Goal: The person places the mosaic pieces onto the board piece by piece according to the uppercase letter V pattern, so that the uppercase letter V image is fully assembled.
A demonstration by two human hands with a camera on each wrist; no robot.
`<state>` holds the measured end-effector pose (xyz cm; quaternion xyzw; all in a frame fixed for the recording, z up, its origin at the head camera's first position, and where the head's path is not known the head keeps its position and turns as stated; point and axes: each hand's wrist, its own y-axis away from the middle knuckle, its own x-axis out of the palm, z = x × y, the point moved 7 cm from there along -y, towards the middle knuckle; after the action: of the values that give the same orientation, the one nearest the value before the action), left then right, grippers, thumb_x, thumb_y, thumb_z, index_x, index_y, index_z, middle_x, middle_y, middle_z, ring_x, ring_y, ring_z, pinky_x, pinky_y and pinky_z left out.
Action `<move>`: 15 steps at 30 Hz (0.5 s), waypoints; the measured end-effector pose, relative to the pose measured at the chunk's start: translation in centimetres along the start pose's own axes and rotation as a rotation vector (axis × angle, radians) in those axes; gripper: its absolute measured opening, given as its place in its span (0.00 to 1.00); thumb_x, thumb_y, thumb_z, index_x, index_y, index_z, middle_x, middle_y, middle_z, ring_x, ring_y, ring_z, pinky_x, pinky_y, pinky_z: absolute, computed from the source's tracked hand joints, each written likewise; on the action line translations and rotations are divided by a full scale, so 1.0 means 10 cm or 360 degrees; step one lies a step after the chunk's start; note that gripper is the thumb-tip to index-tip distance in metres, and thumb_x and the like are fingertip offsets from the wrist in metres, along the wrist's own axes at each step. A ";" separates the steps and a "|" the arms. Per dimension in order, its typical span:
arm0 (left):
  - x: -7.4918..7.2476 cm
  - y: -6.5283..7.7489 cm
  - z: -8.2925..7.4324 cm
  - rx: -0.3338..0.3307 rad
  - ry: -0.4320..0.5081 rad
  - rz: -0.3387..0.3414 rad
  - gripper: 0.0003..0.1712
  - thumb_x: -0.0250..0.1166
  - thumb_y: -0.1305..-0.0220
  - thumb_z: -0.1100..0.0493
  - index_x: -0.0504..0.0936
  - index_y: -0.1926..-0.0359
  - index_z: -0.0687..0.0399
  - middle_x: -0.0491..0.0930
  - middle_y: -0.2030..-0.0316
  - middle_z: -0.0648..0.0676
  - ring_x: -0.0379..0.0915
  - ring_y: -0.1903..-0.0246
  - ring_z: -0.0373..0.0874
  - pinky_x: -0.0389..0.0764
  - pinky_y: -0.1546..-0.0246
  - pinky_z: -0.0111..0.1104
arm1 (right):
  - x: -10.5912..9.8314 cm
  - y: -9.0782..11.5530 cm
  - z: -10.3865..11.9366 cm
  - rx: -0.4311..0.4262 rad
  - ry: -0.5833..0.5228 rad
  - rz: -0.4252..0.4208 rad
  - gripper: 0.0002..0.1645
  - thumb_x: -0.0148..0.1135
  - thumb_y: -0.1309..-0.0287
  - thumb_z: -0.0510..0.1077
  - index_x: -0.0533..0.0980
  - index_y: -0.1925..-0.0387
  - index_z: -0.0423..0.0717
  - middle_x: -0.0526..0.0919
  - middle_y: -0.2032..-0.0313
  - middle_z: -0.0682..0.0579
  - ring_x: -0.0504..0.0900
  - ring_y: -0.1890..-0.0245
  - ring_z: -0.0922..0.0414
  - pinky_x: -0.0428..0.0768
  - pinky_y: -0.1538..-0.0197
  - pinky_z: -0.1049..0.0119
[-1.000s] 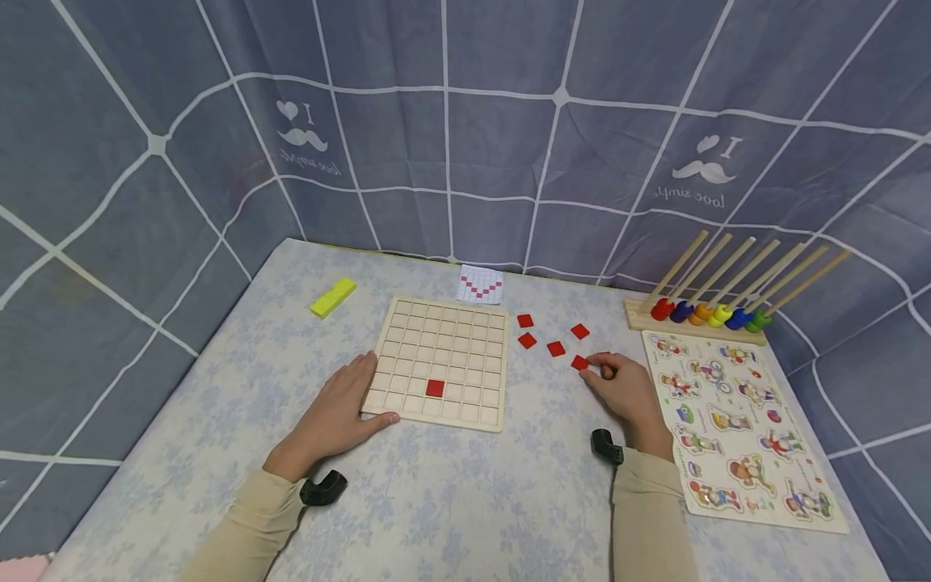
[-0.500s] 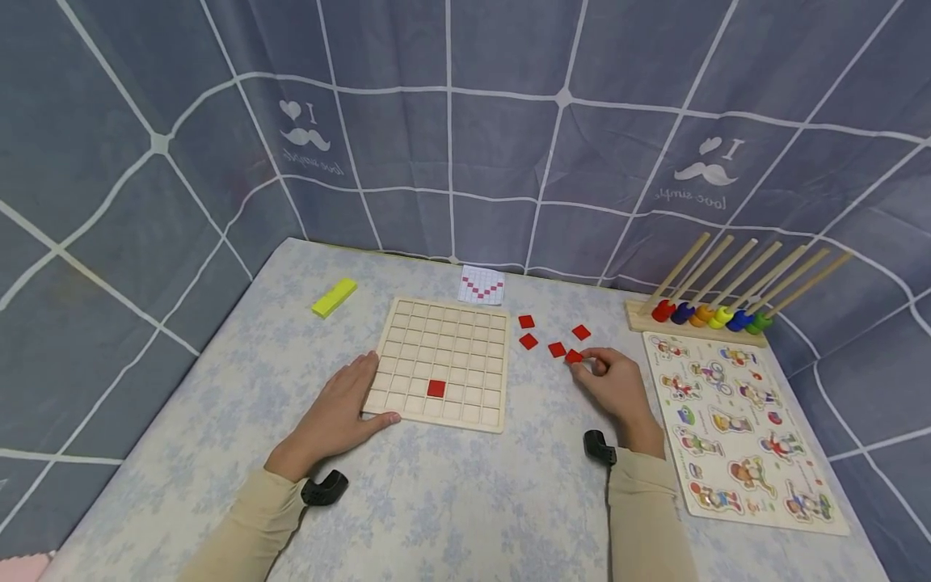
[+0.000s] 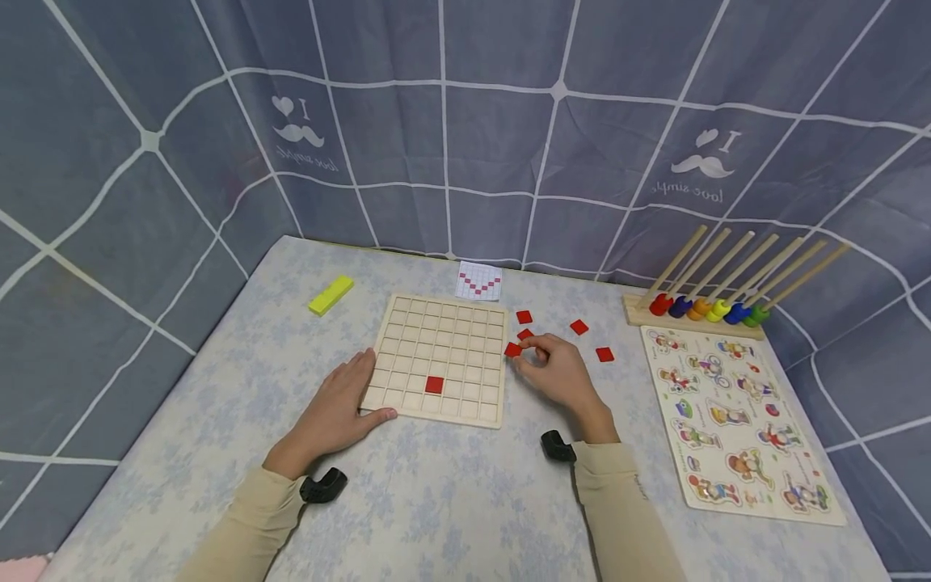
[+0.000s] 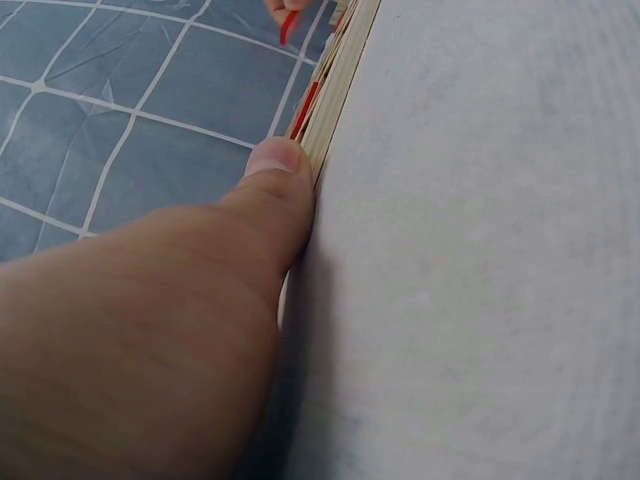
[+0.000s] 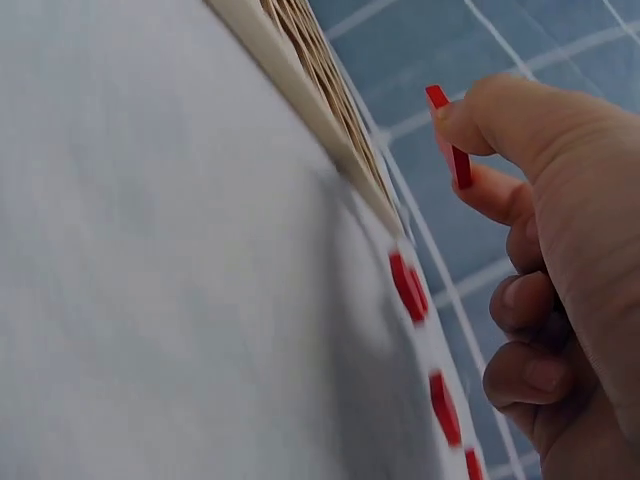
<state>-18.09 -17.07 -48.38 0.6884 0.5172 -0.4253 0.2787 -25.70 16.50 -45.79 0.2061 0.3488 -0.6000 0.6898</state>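
Observation:
A pale wooden grid board (image 3: 445, 330) lies on the table with one red square tile (image 3: 434, 385) in a cell of its lower part. My left hand (image 3: 327, 424) rests against the board's near left corner, fingers along the left side and thumb at the front edge. Between thumb and index finger my right hand (image 3: 558, 373) pinches another red square tile (image 5: 448, 140), held raised by the board's right edge. Around that hand lie several loose red tiles (image 3: 579, 326), one (image 3: 525, 334) just behind its fingertips. The hand may hide part of the table there.
Behind the board is a small paper card (image 3: 478, 281) with a pink V of squares. A yellow bar (image 3: 331, 295) lies back left. At right stand a wooden peg rack (image 3: 698, 317) with coloured beads and a picture puzzle board (image 3: 735, 424).
My right hand has picked a red tile up from the table and carried it left to the board's right edge, uncovering another tile at the right. My left hand stays put.

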 end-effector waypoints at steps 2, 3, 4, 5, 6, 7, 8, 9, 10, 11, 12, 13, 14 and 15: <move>0.00 -0.01 0.00 -0.0003 0.0002 0.0000 0.61 0.69 0.35 0.39 0.46 0.20 0.70 0.49 0.20 0.67 0.46 0.21 0.64 0.51 0.22 0.58 | 0.07 -0.02 0.09 -0.0035 -0.0028 0.0024 0.12 0.71 0.40 0.49 0.85 0.58 0.47 0.66 0.75 0.55 0.64 0.74 0.59 0.67 0.66 0.64; 0.00 -0.01 0.00 -0.0006 0.0004 -0.0002 0.61 0.69 0.35 0.39 0.46 0.20 0.70 0.49 0.20 0.67 0.46 0.21 0.64 0.51 0.22 0.58 | 0.10 -0.03 0.14 -0.0053 -0.0033 0.0037 0.11 0.71 0.40 0.48 0.85 0.58 0.48 0.66 0.76 0.55 0.63 0.74 0.59 0.67 0.67 0.65; 0.00 -0.01 0.00 -0.0009 0.0001 -0.0003 0.61 0.69 0.35 0.39 0.46 0.20 0.70 0.49 0.20 0.67 0.46 0.21 0.64 0.51 0.22 0.58 | 0.14 -0.04 0.20 -0.0076 -0.0028 0.0052 0.11 0.71 0.40 0.48 0.85 0.58 0.48 0.66 0.76 0.55 0.63 0.75 0.59 0.66 0.67 0.66; 0.00 -0.01 0.00 -0.0012 0.0000 -0.0006 0.61 0.69 0.35 0.39 0.46 0.20 0.70 0.49 0.20 0.67 0.46 0.21 0.64 0.51 0.22 0.58 | 0.19 -0.05 0.26 -0.0099 -0.0023 0.0068 0.11 0.71 0.40 0.48 0.85 0.58 0.49 0.67 0.76 0.56 0.63 0.75 0.60 0.66 0.68 0.67; 0.00 0.00 0.00 -0.0014 0.0000 -0.0009 0.61 0.69 0.35 0.39 0.46 0.20 0.70 0.50 0.20 0.67 0.46 0.21 0.64 0.51 0.22 0.58 | 0.23 -0.06 0.32 -0.0122 -0.0021 0.0086 0.11 0.71 0.40 0.48 0.85 0.58 0.49 0.67 0.76 0.56 0.64 0.75 0.60 0.66 0.69 0.67; 0.00 0.00 0.00 -0.0016 0.0000 -0.0010 0.61 0.69 0.35 0.39 0.46 0.20 0.70 0.50 0.20 0.67 0.46 0.21 0.64 0.51 0.22 0.57 | 0.28 -0.07 0.39 -0.0138 -0.0016 0.0107 0.11 0.71 0.41 0.48 0.85 0.58 0.50 0.67 0.76 0.56 0.64 0.75 0.61 0.65 0.69 0.68; 0.00 0.00 0.00 -0.0017 0.0000 -0.0010 0.61 0.69 0.36 0.39 0.46 0.20 0.70 0.50 0.20 0.67 0.46 0.21 0.64 0.52 0.22 0.57 | 0.34 -0.08 0.45 -0.0158 -0.0008 0.0128 0.11 0.71 0.41 0.48 0.85 0.58 0.50 0.68 0.77 0.56 0.64 0.76 0.61 0.65 0.69 0.68; 0.00 0.00 0.00 -0.0017 0.0002 -0.0010 0.61 0.69 0.36 0.39 0.46 0.20 0.69 0.50 0.21 0.67 0.46 0.21 0.64 0.52 0.22 0.58 | 0.39 -0.09 0.52 -0.0181 0.0003 0.0156 0.11 0.72 0.41 0.49 0.85 0.58 0.50 0.68 0.77 0.57 0.65 0.76 0.61 0.66 0.69 0.68; 0.00 0.00 0.00 -0.0018 0.0002 -0.0008 0.61 0.69 0.36 0.39 0.47 0.20 0.69 0.50 0.20 0.67 0.46 0.21 0.64 0.52 0.22 0.58 | 0.46 -0.10 0.59 -0.0205 0.0019 0.0190 0.12 0.72 0.41 0.50 0.86 0.57 0.51 0.68 0.77 0.57 0.65 0.76 0.62 0.66 0.69 0.69; 0.00 -0.01 0.01 -0.0020 0.0006 -0.0007 0.61 0.69 0.36 0.39 0.47 0.20 0.69 0.50 0.21 0.67 0.47 0.21 0.64 0.52 0.23 0.58 | 0.52 -0.11 0.66 -0.0229 0.0035 0.0224 0.13 0.71 0.40 0.51 0.86 0.57 0.51 0.69 0.77 0.58 0.66 0.76 0.62 0.67 0.68 0.69; 0.00 -0.01 0.01 -0.0022 0.0006 -0.0008 0.61 0.70 0.36 0.39 0.47 0.20 0.69 0.50 0.21 0.67 0.47 0.21 0.64 0.53 0.23 0.58 | 0.58 -0.12 0.72 -0.0250 0.0046 0.0261 0.13 0.71 0.40 0.51 0.86 0.56 0.51 0.69 0.78 0.58 0.66 0.75 0.62 0.68 0.68 0.70; 0.00 -0.02 0.01 -0.0027 0.0003 -0.0007 0.61 0.70 0.37 0.38 0.48 0.20 0.69 0.51 0.21 0.66 0.47 0.21 0.64 0.53 0.23 0.58 | 0.63 -0.14 0.78 -0.0271 0.0066 0.0291 0.14 0.71 0.40 0.52 0.86 0.55 0.52 0.69 0.78 0.58 0.67 0.75 0.63 0.69 0.68 0.70; 0.00 -0.02 0.02 -0.0030 0.0005 -0.0007 0.62 0.70 0.37 0.38 0.48 0.20 0.68 0.51 0.21 0.66 0.47 0.21 0.64 0.53 0.23 0.58 | 0.69 -0.15 0.83 -0.0292 0.0088 0.0316 0.14 0.70 0.39 0.53 0.86 0.55 0.52 0.70 0.77 0.59 0.68 0.75 0.63 0.70 0.67 0.71; 0.00 -0.04 0.02 -0.0033 0.0007 -0.0007 0.62 0.70 0.37 0.37 0.48 0.20 0.67 0.51 0.20 0.66 0.47 0.21 0.64 0.53 0.23 0.58 | 0.73 -0.16 0.87 -0.0303 0.0116 0.0335 0.14 0.69 0.39 0.53 0.86 0.54 0.52 0.71 0.77 0.59 0.68 0.74 0.64 0.70 0.67 0.71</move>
<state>-18.48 -17.10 -48.43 0.6853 0.5238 -0.4190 0.2837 -24.99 5.05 -45.02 0.1967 0.4055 -0.4807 0.7522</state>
